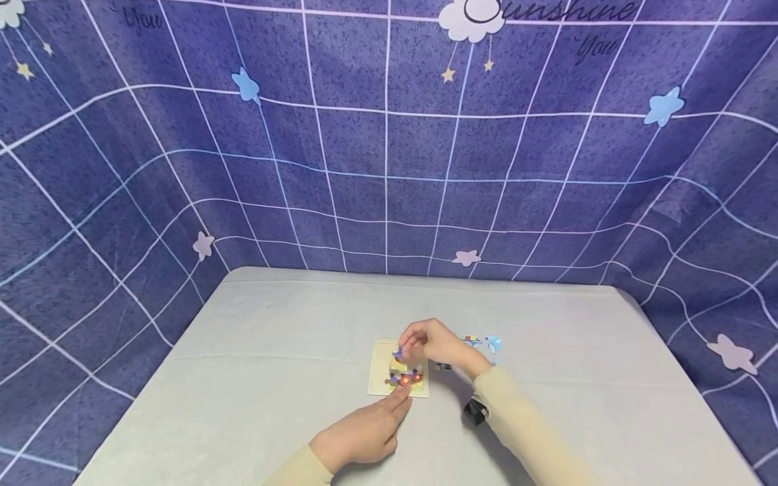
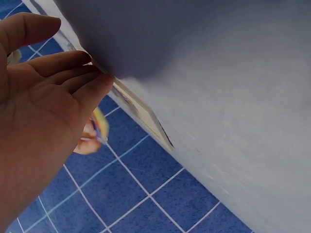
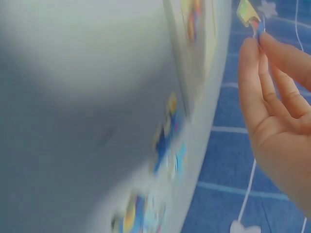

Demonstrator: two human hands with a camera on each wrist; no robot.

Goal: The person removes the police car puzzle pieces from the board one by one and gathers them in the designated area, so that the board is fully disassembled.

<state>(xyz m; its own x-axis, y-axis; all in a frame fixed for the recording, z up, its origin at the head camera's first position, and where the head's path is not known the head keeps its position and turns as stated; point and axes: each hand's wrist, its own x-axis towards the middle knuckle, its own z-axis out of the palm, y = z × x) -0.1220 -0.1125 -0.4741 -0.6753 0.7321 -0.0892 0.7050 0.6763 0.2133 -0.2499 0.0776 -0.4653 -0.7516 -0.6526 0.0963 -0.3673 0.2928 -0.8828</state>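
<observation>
A pale, flat puzzle board (image 1: 378, 371) with a raised rim lies on the table, its coloured picture partly filled. My left hand (image 1: 367, 432) rests its straight fingertips on the near edge of the board; in the left wrist view the left palm (image 2: 43, 111) shows, fingers extended against the board's side. Over the far part of the board, my right hand (image 1: 439, 343) pinches a small puzzle piece (image 3: 249, 13) between thumb and fingertips. The piece is yellow with some blue and red, and is held up off the board in the right wrist view.
Several loose puzzle pieces (image 1: 494, 345) in blue and mixed colours lie right of the board, partly behind the right forearm. A black wrist camera (image 1: 476, 411) sits at the right wrist. Grey cloth covers the table (image 1: 273, 337); a blue grid-patterned curtain (image 1: 365, 148) surrounds it.
</observation>
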